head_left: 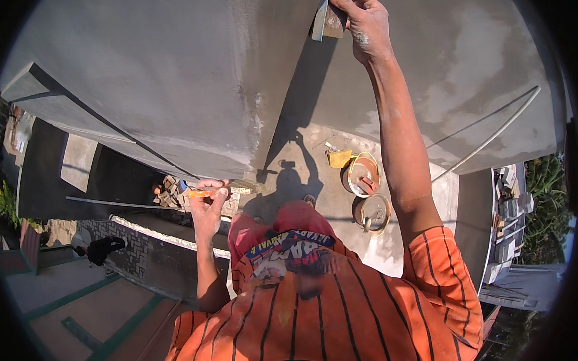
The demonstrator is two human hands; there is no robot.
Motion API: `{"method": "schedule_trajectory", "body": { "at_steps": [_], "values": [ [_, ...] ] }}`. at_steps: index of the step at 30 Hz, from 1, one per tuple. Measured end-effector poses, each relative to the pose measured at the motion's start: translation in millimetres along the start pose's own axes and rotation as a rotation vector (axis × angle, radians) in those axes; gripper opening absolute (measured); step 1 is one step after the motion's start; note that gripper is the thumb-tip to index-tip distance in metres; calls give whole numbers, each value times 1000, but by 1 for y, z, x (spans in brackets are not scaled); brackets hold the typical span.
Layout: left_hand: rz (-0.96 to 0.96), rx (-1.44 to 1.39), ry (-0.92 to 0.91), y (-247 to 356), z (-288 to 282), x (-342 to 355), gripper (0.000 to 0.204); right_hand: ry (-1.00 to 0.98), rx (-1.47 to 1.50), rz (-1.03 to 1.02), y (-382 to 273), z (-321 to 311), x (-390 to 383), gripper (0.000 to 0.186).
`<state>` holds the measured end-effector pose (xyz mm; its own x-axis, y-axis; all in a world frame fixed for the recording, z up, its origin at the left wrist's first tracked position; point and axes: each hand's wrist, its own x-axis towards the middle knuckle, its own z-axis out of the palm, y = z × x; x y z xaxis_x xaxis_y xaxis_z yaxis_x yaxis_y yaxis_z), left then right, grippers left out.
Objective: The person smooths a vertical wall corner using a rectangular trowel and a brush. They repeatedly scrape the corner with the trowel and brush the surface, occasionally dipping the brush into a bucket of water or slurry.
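Right hand point(360, 22) raised high against the grey plastered wall point(171, 76), grip clamped on a plastering float point(326, 17) pressed at the wall's corner edge. Left hand point(208, 205) lower, grip closed round a trowel point(229, 190) with an orange handle, blade touching the same corner. Far below: two round buckets point(364, 175) just beside a flat yellow piece point(340, 158); brick pile point(168, 192) near the left hand.

Outdoor building site: fresh plastered wall point(171, 76), mortar buckets point(365, 178) below.

right hand point(360, 19) raised, grip closed, left hand point(207, 205) low, apparently gripping
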<state>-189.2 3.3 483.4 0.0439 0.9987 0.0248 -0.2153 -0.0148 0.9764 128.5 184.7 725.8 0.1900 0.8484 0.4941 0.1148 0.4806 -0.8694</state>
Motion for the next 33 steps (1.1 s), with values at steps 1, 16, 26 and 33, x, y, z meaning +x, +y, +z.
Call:
{"method": "schedule_trajectory", "body": {
  "at_steps": [1,16,26,33],
  "values": [
    [20,32,-2,-5,-1,1,14,21,40,129,29,-6,-21,31],
    [-139,489,30,-29,67,-18,15,298,868,1423,242,-119,-340,30],
    [-184,616,131,-81,125,-54,14,-4,690,1580,279,-167,-402,29],
    [-381,600,161,-124,114,-58,16,89,772,1562,327,-196,-429,31]
  ]
}}
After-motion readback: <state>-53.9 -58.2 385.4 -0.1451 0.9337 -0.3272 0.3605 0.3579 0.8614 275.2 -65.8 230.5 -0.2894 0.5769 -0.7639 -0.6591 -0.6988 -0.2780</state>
